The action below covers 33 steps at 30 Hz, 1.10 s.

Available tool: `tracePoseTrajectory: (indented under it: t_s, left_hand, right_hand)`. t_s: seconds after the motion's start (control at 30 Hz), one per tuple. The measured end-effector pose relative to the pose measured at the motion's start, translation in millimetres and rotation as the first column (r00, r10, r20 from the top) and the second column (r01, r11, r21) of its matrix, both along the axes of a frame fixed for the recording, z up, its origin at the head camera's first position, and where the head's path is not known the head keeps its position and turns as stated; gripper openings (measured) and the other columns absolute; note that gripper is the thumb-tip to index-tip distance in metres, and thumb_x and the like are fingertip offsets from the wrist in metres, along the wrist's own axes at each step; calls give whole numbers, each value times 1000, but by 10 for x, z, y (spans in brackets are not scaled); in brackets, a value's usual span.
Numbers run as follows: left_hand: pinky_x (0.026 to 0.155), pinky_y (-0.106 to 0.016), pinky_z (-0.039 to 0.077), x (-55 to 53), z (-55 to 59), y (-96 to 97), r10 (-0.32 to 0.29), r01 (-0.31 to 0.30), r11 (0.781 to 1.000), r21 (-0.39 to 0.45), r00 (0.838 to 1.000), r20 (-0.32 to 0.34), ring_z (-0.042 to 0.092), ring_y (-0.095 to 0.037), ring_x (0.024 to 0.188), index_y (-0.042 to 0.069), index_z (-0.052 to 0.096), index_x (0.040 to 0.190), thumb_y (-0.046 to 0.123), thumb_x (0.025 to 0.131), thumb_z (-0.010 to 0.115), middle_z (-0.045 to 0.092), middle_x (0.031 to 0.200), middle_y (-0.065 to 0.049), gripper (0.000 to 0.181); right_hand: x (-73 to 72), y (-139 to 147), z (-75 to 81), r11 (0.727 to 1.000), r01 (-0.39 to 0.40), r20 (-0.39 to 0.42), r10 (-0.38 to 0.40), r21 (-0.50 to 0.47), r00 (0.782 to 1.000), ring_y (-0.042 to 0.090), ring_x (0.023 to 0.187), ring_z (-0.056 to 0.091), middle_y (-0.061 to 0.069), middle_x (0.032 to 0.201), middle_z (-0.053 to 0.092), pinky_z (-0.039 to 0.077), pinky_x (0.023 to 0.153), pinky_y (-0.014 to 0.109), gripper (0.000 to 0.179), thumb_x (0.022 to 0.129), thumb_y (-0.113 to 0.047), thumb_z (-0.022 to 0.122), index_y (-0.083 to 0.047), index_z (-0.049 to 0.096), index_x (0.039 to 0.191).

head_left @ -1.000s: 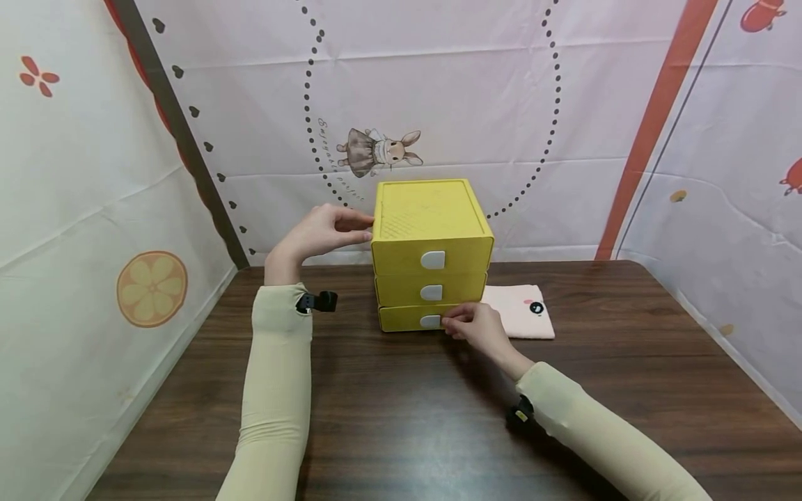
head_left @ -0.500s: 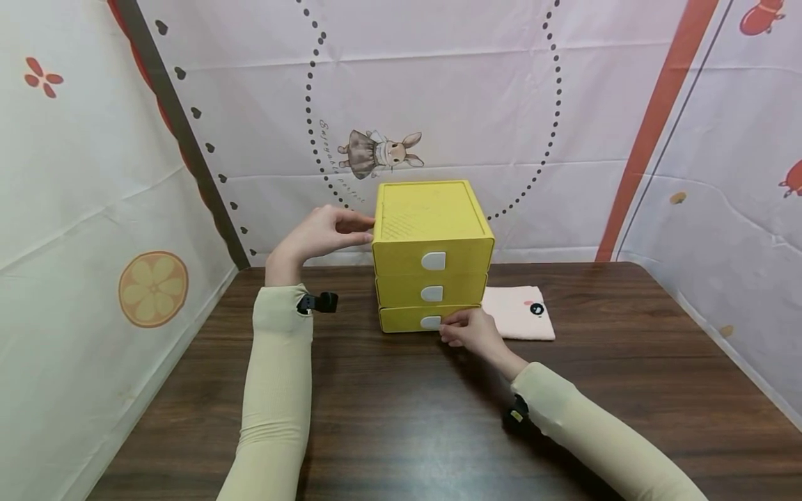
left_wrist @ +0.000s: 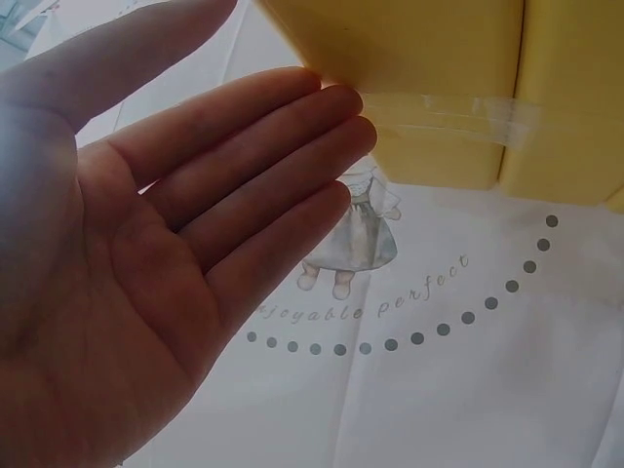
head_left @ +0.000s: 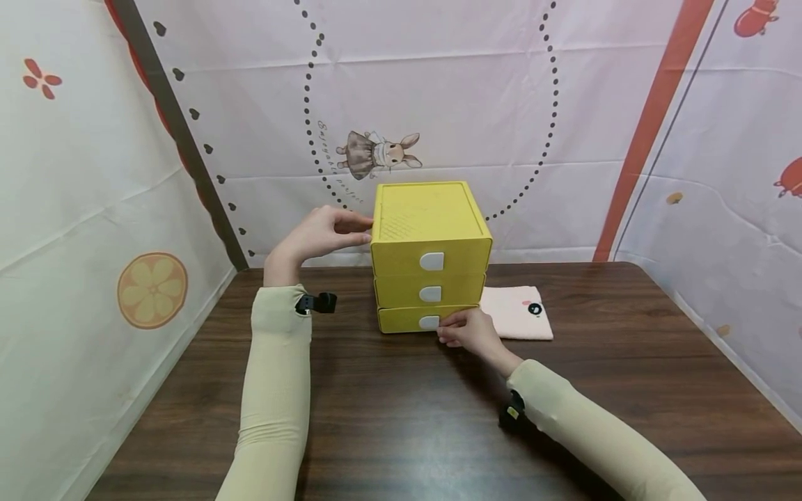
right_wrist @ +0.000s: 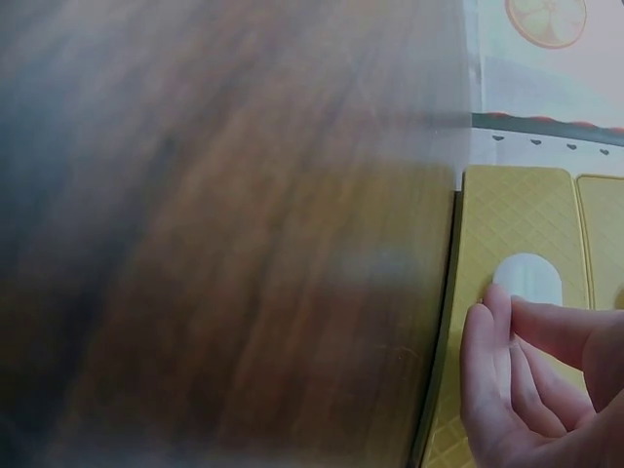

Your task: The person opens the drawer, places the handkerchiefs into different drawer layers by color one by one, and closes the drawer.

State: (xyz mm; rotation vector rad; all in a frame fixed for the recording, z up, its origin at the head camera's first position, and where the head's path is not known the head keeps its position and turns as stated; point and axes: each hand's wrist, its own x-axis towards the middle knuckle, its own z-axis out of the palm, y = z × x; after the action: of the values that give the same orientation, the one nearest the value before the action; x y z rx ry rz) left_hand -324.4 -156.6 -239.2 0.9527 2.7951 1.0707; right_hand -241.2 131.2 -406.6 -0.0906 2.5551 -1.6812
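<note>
A yellow three-drawer storage box (head_left: 429,212) stands on the table, a white handle on each drawer front. All its drawers look closed. My left hand (head_left: 322,228) touches the box's upper left side with straight fingertips; in the left wrist view its palm (left_wrist: 185,224) faces the camera, fingers together and holding nothing. Low at the front, my right hand (head_left: 473,332) is at the bottom drawer (head_left: 397,320). In the right wrist view, thumb and fingertips pinch the edge of that drawer's white handle (right_wrist: 528,275).
A folded pink cloth (head_left: 516,313) with a small dark round patch lies just right of the box. Behind the brown wooden table (head_left: 376,417) hangs a printed white curtain (head_left: 432,90), close to the box's back. Clear tape (left_wrist: 458,117) runs along the box's side.
My right hand has shifted slightly left, its fingertips now closer on the bottom drawer's handle. The left hand and the box stay where they were.
</note>
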Motion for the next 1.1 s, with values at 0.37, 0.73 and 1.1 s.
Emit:
tracePoseTrajectory:
  t_s: [0.37, 0.73, 1.1]
  left_hand:
    - [94, -41, 49, -4, -11, -4, -2, 2, 1000, -6, 1000, -1, 62, -18, 109, 16, 64, 123, 37, 86, 69, 66, 122, -6, 43]
    - [95, -41, 49, 32, 23, 20, 4, -4, 1000, 3, 1000, 14, 62, -20, 110, 11, 63, 124, 30, 88, 68, 65, 123, -10, 41]
    - [94, -39, 50, 4, 12, -10, -14, 14, 1000, 0, 1000, -4, 64, -18, 108, 14, 65, 123, 38, 86, 69, 66, 121, -8, 44]
  right_hand:
    - [18, -15, -6, 1000, 9, 16, -9, -23, 1000, 19, 67, 70, 16, 77, 72, 59, 64, 33, 12, 82, -2, 71, 7, 72, 91]
    - [132, -15, 11, 1000, -5, 7, 5, -8, 1000, 18, 66, 70, 16, 77, 72, 59, 64, 33, 11, 83, -3, 70, 6, 72, 89]
    - [219, 34, -11, 999, -34, -5, 34, 29, 999, 13, 63, 68, 12, 73, 72, 59, 62, 31, 9, 82, -5, 71, 3, 73, 86]
